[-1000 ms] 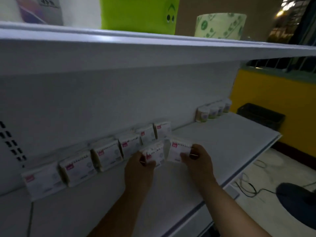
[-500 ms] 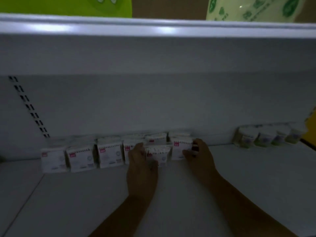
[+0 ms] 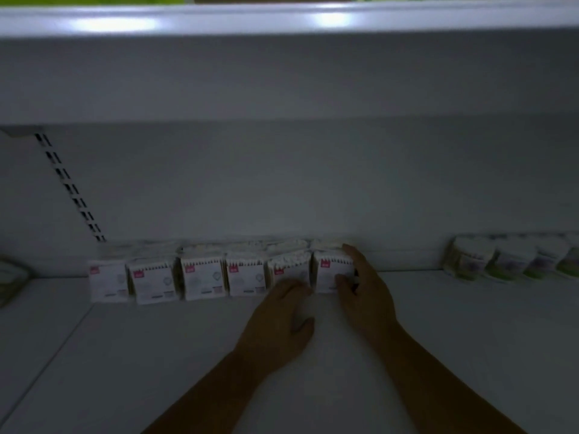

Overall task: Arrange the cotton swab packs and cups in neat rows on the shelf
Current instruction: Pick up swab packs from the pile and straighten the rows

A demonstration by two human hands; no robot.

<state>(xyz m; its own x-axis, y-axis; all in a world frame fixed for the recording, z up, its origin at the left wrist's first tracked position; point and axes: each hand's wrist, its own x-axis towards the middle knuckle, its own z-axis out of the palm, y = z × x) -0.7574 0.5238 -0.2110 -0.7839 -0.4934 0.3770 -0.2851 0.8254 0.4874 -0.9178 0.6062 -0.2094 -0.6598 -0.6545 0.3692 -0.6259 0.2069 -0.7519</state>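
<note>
Hands: right hand (image 3: 366, 296) grips the end white pink-labelled cotton swab pack (image 3: 331, 270); left hand (image 3: 280, 324) touches the neighbouring pack (image 3: 288, 270) with relaxed fingers. Both packs stand in the back row on the white shelf (image 3: 454, 339), with pale cups (image 3: 470, 261) far right.

The left hand (image 3: 282, 321) and right hand (image 3: 366, 296) are bare, and so are the left forearm (image 3: 203, 393) and right forearm (image 3: 438, 377) down to the lower edge of the view. A small dark spot (image 3: 355, 272) shows at the right hand's fingers, too blurred to identify.
</note>
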